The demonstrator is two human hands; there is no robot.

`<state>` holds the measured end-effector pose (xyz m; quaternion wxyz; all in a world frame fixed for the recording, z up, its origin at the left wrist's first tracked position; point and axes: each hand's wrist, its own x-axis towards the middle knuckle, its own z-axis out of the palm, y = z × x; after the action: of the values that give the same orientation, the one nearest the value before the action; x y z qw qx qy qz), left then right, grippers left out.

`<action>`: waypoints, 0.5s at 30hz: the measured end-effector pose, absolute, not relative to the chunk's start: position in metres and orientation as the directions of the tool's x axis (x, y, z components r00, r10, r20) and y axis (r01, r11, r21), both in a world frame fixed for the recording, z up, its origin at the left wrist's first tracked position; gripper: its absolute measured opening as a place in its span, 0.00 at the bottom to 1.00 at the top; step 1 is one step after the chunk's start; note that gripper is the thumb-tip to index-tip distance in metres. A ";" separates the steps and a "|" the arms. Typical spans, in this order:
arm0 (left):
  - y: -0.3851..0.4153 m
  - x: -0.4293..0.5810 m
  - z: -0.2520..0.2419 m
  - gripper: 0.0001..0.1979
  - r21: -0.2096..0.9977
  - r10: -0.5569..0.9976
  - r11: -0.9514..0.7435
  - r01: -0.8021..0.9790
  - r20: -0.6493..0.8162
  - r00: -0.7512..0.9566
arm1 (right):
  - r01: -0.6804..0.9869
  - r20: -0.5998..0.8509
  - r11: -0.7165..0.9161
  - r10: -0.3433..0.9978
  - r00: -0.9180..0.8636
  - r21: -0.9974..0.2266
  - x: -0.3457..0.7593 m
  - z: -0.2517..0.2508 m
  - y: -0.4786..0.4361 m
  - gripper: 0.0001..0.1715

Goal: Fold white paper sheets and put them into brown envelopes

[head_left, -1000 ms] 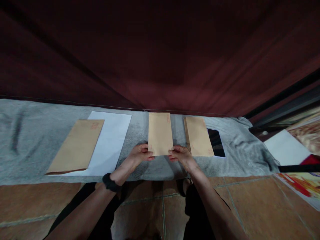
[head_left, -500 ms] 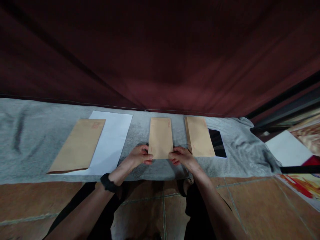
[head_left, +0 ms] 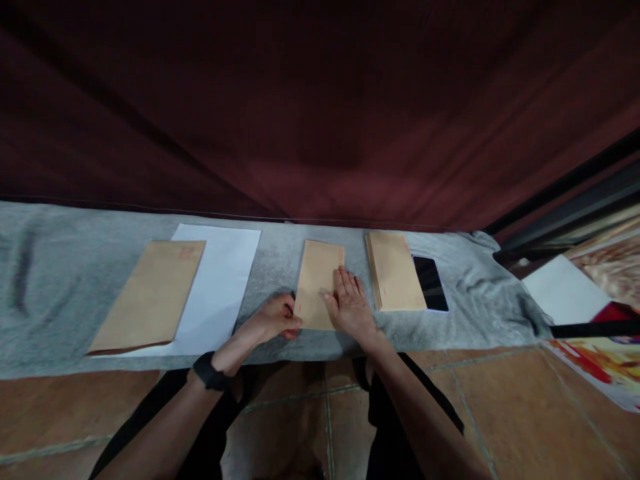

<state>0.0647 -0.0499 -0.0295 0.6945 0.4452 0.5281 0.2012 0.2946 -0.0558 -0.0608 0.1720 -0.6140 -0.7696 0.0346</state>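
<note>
A brown envelope [head_left: 316,279] lies flat on the grey cloth [head_left: 70,280] in front of me. My right hand [head_left: 350,307] rests on its lower right part, fingers stretched out flat. My left hand [head_left: 273,320] pinches the envelope's near left corner with curled fingers; a black band sits on that wrist. Just right of it is a stack of brown envelopes [head_left: 395,270]. Farther left another brown envelope [head_left: 153,293] lies partly over a white sheet [head_left: 220,280].
A dark phone [head_left: 430,283] lies beside the stack. A dark red curtain [head_left: 320,113] hangs behind the cloth. Brown floor tiles [head_left: 500,407] run along the near side. White and coloured papers [head_left: 590,313] sit at the right.
The middle envelope has come down from slightly raised to flat on the cloth. My right hand let go of its near edge and spread flat on top. My left hand kept its corner.
</note>
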 end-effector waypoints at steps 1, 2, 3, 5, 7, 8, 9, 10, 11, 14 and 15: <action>-0.050 0.065 -0.029 0.27 0.831 0.750 0.523 0.190 -0.555 0.359 | 0.936 0.219 0.244 0.957 -0.190 -0.255 0.294 -0.063 -0.056 0.39; -0.050 0.065 -0.029 0.27 0.830 0.750 0.524 0.188 -0.555 0.359 | 0.936 0.216 0.244 0.957 -0.192 -0.251 0.293 -0.064 -0.057 0.39; -0.050 0.064 -0.029 0.27 0.829 0.748 0.527 0.188 -0.558 0.360 | 0.936 0.211 0.244 0.958 -0.193 -0.252 0.293 -0.064 -0.057 0.39; -0.050 0.064 -0.029 0.26 0.820 0.739 0.535 0.205 -0.571 0.358 | 0.935 0.193 0.239 0.962 -0.192 -0.263 0.295 -0.064 -0.056 0.39; -0.050 0.064 -0.029 0.25 0.812 0.738 0.537 0.228 -0.583 0.340 | 0.932 0.165 0.233 0.967 -0.193 -0.277 0.296 -0.062 -0.053 0.38; -0.050 0.064 -0.030 0.24 0.810 0.739 0.536 0.238 -0.587 0.331 | 0.931 0.151 0.229 0.970 -0.192 -0.284 0.296 -0.061 -0.052 0.38; -0.051 0.064 -0.031 0.24 0.810 0.741 0.535 0.242 -0.587 0.326 | 0.931 0.140 0.223 0.972 -0.189 -0.289 0.296 -0.059 -0.049 0.38; -0.051 0.064 -0.032 0.24 0.811 0.744 0.533 0.243 -0.586 0.323 | 0.932 0.131 0.216 0.974 -0.184 -0.292 0.296 -0.058 -0.046 0.38; -0.051 0.065 -0.033 0.24 0.811 0.744 0.532 0.244 -0.585 0.323 | 0.934 0.125 0.206 0.976 -0.176 -0.293 0.295 -0.056 -0.043 0.38; -0.052 0.065 -0.035 0.25 0.803 0.731 0.536 0.261 -0.596 0.332 | 0.941 0.121 0.175 0.982 -0.145 -0.290 0.291 -0.051 -0.029 0.38; -0.052 0.065 -0.036 0.25 0.804 0.729 0.535 0.261 -0.595 0.339 | 0.942 0.123 0.168 0.983 -0.137 -0.290 0.289 -0.050 -0.023 0.38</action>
<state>0.0650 -0.0524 -0.0355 0.6828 0.4509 0.5488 0.1711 0.2891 -0.0231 -0.0500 0.1430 -0.6409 -0.7508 0.0713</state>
